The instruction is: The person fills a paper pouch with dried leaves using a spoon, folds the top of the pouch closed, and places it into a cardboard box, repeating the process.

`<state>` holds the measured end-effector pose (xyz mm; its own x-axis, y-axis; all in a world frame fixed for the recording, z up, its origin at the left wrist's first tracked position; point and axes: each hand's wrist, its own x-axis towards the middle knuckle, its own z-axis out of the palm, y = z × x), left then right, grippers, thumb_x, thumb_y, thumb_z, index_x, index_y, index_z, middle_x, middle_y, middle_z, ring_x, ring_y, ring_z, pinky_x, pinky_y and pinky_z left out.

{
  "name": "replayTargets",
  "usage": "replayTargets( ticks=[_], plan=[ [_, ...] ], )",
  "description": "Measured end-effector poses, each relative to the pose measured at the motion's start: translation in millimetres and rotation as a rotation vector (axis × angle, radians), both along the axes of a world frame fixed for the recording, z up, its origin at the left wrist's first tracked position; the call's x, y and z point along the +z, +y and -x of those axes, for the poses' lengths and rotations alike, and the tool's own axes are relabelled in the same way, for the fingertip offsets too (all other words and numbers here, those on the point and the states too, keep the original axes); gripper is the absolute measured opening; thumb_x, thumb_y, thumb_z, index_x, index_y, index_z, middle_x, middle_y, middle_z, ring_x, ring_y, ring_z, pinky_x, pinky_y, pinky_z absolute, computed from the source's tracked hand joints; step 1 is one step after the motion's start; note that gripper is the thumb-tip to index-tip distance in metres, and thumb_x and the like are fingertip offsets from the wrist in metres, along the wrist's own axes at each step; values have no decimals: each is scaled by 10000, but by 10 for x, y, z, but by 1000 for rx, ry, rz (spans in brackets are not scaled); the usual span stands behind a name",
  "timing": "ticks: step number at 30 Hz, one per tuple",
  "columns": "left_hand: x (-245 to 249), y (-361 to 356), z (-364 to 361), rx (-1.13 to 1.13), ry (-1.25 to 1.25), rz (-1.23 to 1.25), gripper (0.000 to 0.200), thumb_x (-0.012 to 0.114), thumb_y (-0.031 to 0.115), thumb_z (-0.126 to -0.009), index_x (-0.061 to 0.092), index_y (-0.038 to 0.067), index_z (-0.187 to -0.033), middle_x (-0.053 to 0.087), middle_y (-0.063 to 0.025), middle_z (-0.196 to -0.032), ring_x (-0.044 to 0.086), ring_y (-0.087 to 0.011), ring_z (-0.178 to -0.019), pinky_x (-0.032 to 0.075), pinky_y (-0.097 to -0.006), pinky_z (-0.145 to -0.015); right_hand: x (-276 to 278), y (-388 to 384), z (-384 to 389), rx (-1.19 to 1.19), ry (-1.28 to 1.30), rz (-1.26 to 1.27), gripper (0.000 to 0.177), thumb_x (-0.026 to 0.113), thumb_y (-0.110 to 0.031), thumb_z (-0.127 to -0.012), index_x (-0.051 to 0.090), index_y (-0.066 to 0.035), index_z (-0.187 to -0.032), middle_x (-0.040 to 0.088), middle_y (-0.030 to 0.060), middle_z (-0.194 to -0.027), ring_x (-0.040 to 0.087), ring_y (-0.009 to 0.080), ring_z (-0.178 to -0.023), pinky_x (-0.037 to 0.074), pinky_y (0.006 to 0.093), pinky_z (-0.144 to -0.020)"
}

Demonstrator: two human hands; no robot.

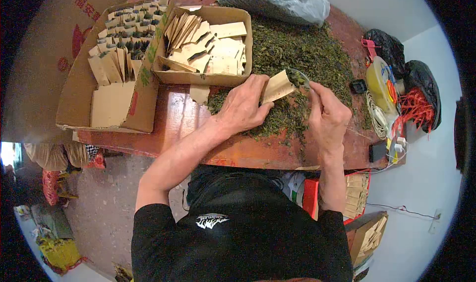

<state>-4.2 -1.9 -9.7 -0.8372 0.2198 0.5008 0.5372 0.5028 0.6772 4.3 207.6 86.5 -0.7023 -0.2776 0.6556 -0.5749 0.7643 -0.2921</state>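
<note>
My left hand (pixel 245 105) is closed on a small brown paper bag (pixel 276 87), held tilted with its mouth to the right. At that mouth is a thin clear scoop (pixel 300 74) bearing dark green dried leaves, its near edge pinched in my right hand (pixel 329 111). I cannot make out the scoop's full shape. Both hands are over a spread heap of dried leaves (pixel 307 49) on the red table (pixel 183 108). Just behind my left hand stands a cardboard box (pixel 206 78) of loose, flat paper bags (pixel 225 49).
A longer cardboard box (pixel 114 106) at the left holds rows of upright leaf-filled bags (pixel 131 31). A clear plastic sack (pixel 277 1) lies at the back. Black plastic bags (pixel 386 46), red strips (pixel 415 106) and coiled cord (pixel 377 116) crowd the right edge. More paper bags (pixel 356 195) sit below the table.
</note>
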Motion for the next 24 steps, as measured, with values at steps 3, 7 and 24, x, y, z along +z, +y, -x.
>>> replayTargets(
  ticks=[3,7,24],
  plan=[
    [4,4,-2,2,-4,0,611,794,136,-827,490,-37,-1328,615,-252,-1174,637,-456,-1091,542,-499,-914,-15,-1,-7,7,6,-3,165,711,23,-902,734,-16,-1060,760,167,-937,751,321,-802,584,393,-674],
    [37,17,-19,16,-26,15,627,797,150,-829,483,-36,-1339,606,-256,-1187,629,-460,-1102,537,-501,-925,-28,-41,-31,14,24,-26,174,707,27,-899,736,-9,-1067,749,167,-907,741,322,-771,578,399,-661],
    [92,114,11,42,123,-88,820,843,196,-802,385,6,-1454,589,-257,-1223,622,-472,-1105,544,-506,-917,-50,-146,-136,103,153,-250,406,712,66,-753,708,-7,-1152,701,130,-865,701,289,-753,579,400,-659]
  ],
)
